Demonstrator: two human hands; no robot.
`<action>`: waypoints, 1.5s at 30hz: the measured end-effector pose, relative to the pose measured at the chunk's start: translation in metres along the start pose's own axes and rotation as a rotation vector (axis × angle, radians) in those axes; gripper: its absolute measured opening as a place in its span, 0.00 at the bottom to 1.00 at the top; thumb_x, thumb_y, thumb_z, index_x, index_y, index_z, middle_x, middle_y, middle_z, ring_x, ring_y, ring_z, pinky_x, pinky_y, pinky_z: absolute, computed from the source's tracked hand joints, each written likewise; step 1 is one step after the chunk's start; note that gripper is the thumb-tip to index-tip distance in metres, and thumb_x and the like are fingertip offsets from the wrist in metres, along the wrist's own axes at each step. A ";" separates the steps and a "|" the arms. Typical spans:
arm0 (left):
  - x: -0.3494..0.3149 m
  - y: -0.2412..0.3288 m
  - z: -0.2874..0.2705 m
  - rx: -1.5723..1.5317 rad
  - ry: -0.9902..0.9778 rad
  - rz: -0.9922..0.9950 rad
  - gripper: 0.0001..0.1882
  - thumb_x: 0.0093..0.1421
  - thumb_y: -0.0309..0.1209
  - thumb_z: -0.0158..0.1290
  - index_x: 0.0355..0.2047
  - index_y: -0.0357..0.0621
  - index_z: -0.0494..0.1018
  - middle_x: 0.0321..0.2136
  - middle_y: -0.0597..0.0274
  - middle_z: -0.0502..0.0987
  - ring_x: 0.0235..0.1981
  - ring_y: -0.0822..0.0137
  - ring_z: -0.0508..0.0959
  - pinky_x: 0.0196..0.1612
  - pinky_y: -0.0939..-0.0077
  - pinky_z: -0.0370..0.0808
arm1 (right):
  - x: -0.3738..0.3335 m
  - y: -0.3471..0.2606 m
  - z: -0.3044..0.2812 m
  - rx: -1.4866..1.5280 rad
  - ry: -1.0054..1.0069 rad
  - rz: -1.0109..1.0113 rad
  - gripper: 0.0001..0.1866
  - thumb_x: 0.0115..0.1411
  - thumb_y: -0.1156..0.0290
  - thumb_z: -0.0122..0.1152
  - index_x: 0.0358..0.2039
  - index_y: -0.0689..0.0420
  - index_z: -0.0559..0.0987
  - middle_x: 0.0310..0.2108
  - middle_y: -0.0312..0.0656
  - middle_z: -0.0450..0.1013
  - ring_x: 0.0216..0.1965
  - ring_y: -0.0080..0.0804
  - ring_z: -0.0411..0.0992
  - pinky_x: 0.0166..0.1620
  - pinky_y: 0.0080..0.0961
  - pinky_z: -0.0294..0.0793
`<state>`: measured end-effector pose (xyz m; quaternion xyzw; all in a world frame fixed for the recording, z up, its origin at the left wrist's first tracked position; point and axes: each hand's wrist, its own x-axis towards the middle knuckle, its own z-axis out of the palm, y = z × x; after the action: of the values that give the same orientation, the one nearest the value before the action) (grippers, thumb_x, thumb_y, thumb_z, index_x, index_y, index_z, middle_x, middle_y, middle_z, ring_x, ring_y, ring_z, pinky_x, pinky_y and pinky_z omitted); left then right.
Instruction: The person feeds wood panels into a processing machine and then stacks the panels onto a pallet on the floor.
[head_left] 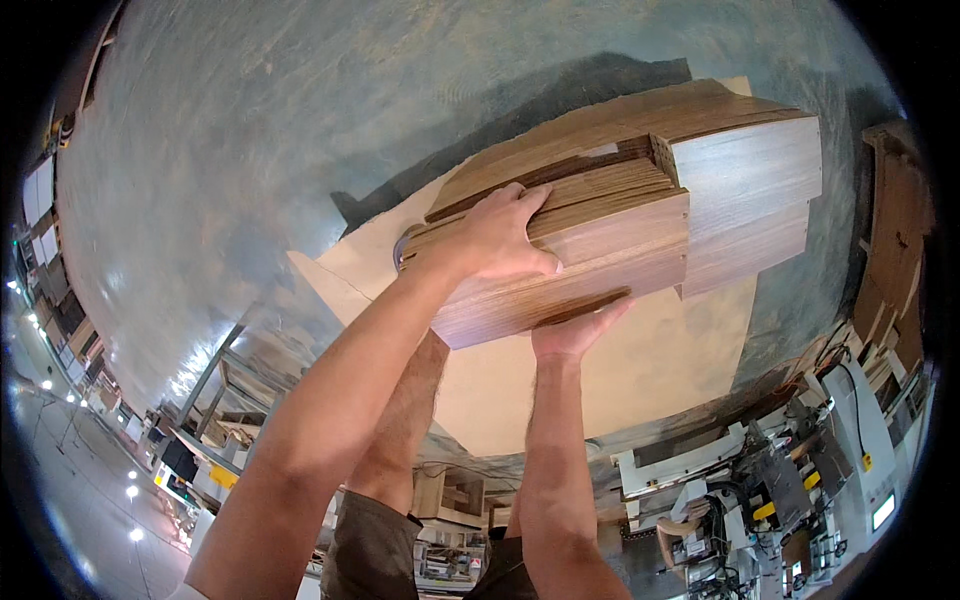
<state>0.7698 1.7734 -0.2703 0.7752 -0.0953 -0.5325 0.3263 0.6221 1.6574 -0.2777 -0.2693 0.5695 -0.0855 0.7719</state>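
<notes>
A stack of wood-grain boards [615, 235] lies between the person's two bare hands, in the middle of the scene. The left hand [505, 235] grasps it from the far left: the fingers spread across the layered board edges on top, and the thumb presses on the broad near face. The right hand [580, 327] is opened out against the stack's near lower edge, supporting it, fingers pointing right; its fingertips are partly hidden. Whether the stack is raised or resting cannot be told.

Just beyond it and to its right are more wood-grain boards [750, 165], crowding the far and right sides. A tan sheet [600, 395] spreads beneath, on a mottled grey-green floor [250, 130]. The person's bare leg [400, 425] is near, left of the right forearm. Near left stands a metal rack [228, 385]; near right, cluttered machinery [780, 500] with cables. At the far right edge are brown panels [890, 245], well apart from the hands.
</notes>
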 end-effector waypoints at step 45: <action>-0.016 -0.063 -0.045 -0.271 -0.243 -0.240 0.61 0.57 0.80 0.28 0.73 0.40 0.45 0.73 0.44 0.48 0.74 0.50 0.48 0.72 0.55 0.51 | -0.003 0.047 0.017 0.101 0.019 0.394 0.44 0.64 0.29 0.38 0.69 0.49 0.61 0.66 0.41 0.62 0.65 0.43 0.62 0.64 0.45 0.68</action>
<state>0.7909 1.8482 -0.2865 0.6602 0.0313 -0.6648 0.3480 0.6283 1.7038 -0.2960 -0.1128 0.6133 0.0361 0.7809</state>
